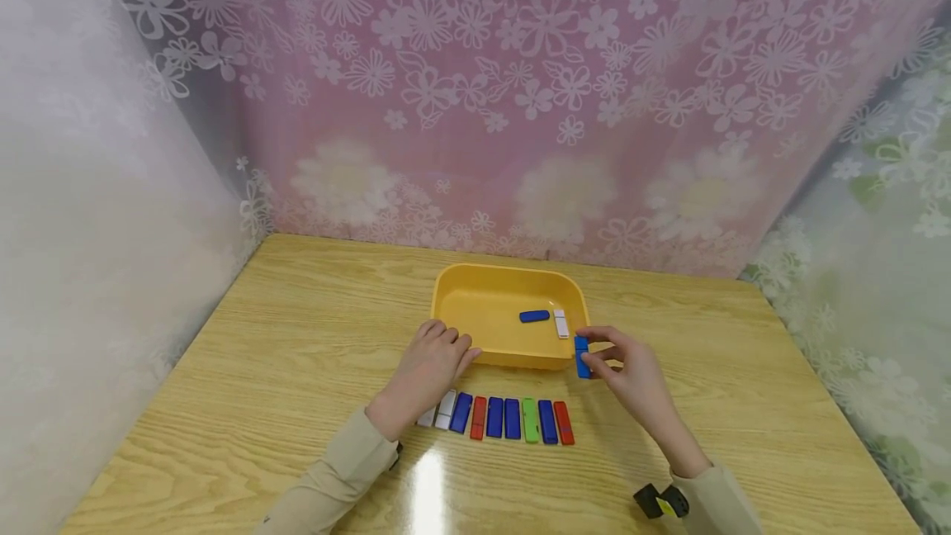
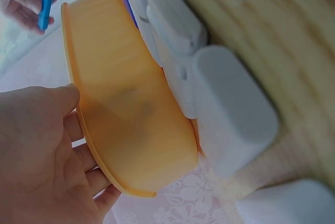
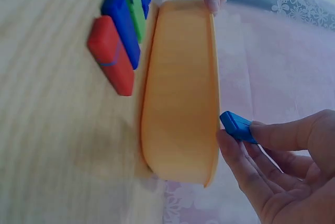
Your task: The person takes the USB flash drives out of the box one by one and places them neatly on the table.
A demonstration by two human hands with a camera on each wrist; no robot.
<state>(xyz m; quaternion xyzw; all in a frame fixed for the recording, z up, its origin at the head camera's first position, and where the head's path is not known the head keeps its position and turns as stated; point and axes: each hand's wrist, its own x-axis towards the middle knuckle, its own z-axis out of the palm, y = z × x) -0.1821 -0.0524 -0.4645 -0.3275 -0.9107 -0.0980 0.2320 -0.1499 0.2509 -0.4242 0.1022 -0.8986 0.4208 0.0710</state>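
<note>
Between thumb and fingers, my right hand (image 1: 635, 374) pinches a blue USB stick (image 1: 582, 357), raised by the right front corner of a yellow plastic bin (image 1: 513, 359). In the right wrist view that blue stick (image 3: 238, 126) overlaps the bin's rim. My left hand (image 1: 427, 362) grips the bin at its front left, thumb outside and fingers over the rim, as the left wrist view shows. Inside the bin lie a dark blue stick (image 1: 534, 316) and a white stick (image 1: 560, 324).
In front of the bin, several sticks form a side-by-side row on the wooden table (image 1: 260, 370): white (image 1: 446, 409), blue (image 1: 547, 422), green (image 1: 530, 420) and red (image 1: 565, 423). My left forearm covers the row's left end. A flowered pink curtain (image 1: 475, 106) hangs behind the table.
</note>
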